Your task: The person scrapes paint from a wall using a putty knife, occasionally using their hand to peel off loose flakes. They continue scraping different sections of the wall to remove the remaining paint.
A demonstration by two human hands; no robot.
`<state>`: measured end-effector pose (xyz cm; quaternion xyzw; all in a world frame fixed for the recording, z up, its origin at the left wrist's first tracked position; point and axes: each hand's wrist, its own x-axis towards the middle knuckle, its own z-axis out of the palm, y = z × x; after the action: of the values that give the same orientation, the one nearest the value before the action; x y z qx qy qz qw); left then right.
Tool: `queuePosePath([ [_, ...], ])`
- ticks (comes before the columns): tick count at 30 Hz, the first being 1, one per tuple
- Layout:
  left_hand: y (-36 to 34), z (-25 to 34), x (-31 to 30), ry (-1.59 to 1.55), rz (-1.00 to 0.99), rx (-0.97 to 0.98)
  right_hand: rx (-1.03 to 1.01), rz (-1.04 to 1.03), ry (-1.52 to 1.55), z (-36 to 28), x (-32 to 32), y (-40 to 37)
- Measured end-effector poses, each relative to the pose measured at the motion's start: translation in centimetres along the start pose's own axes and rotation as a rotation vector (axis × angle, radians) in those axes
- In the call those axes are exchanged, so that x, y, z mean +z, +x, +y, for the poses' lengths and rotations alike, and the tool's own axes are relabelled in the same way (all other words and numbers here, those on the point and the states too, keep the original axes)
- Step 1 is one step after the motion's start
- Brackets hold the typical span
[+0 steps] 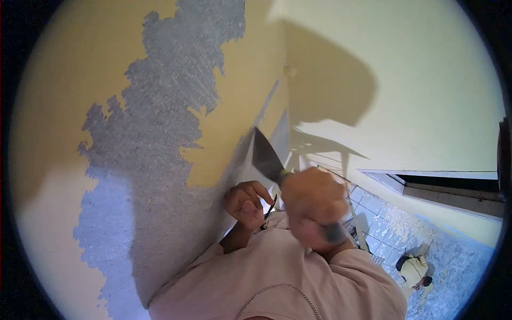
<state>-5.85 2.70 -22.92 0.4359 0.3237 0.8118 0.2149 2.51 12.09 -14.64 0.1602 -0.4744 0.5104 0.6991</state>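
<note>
My right hand (314, 200) is wrapped round the handle of a paint scraper (266, 154), smeared a little by motion. The wide metal blade points up and left, its tip overlapping the wall's peeled strip near the corner. The butt of the handle sticks out below my fist. My left hand (246, 205) is in front of my chest beside the wall, fingers curled in. A thin dark strip shows at its fingertips; I cannot tell what it is. The wall (213, 160) has yellow paint with a large grey scraped patch (154, 106).
A pale wall (400, 80) meets the scraped one at a corner and carries a large shadow. Far below lies a tiled floor (381, 213) strewn with paint flakes. Another person (413, 269) is down there at lower right. A ledge with a dark opening (448, 184) runs along the right.
</note>
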Motion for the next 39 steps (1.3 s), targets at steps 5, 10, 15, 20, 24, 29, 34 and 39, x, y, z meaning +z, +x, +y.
queuePosePath([
  [5,0.3,0.3,0.2,0.025,0.013,-0.006,0.069,0.065,-0.316,-0.2,-1.5,-2.2],
  [10,-0.2,-0.1,0.3,0.072,0.036,-0.023,-0.031,0.110,-0.332,3.1,-2.1,-3.3],
  [15,-0.3,-0.6,0.2,0.089,0.057,-0.024,-0.012,0.225,-0.106,-1.7,-0.3,-0.6],
  [20,-0.1,-0.3,0.2,0.102,-0.035,-0.049,-0.047,0.155,-0.442,1.8,-1.8,-2.9],
  [24,-0.2,-0.4,0.0,0.061,-0.012,-0.079,-0.043,0.258,0.000,-1.2,-0.4,-1.6],
  [29,-0.6,-0.3,-0.3,0.044,-0.026,-0.098,0.074,0.127,-0.176,-2.1,-1.0,-2.3],
  [34,-0.5,-0.2,0.2,0.041,0.000,-0.069,0.267,-0.105,-0.790,-0.6,-1.0,-2.6],
  [39,-0.7,-0.5,0.1,0.052,0.067,-0.065,0.029,0.049,-0.124,-1.9,-1.0,-2.9],
])
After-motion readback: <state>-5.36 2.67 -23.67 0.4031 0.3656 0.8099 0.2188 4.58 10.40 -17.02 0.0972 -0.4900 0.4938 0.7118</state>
